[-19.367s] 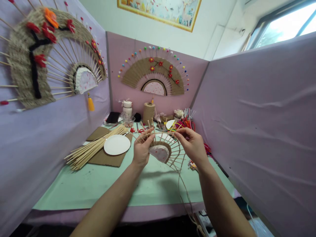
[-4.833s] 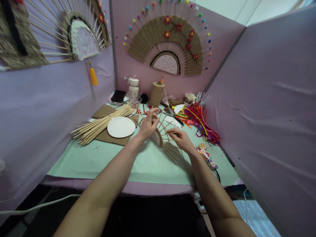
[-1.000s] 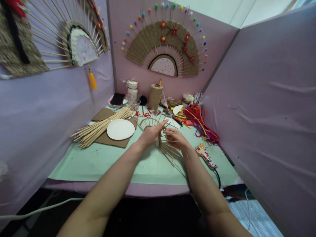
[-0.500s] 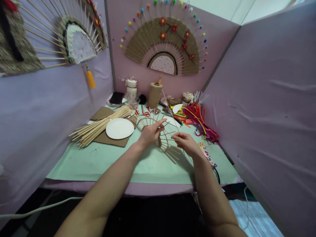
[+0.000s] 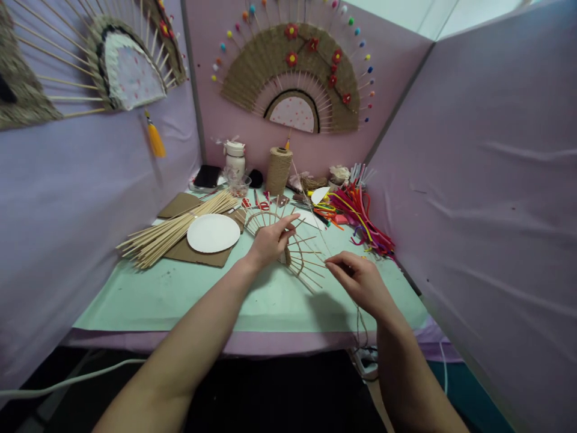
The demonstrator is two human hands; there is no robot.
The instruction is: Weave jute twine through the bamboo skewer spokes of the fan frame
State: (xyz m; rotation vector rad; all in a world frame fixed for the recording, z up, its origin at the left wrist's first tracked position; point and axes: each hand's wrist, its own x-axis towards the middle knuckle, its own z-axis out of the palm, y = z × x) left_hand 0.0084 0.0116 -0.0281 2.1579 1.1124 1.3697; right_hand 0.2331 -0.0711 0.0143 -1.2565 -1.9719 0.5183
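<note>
A small stick fan, wooden skewers fanned out from a half-round core bound with jute, stands above the green table mat. My left hand grips it at the core, fingers wrapped over the skewers. My right hand is to the right of the fan, fingers pinched on a thin jute twine that hangs over the table edge. The twine's path into the fan is too fine to follow.
A bundle of skewers, a white paper plate on cardboard and a jute spool lie behind. Coloured pipe cleaners pile at the right. Finished fans hang on the purple partitions enclosing the table.
My right hand has pulled away from the fan toward the right and nearer me, drawing the twine. The left hand stays on the fan. The view shifted slightly left.
</note>
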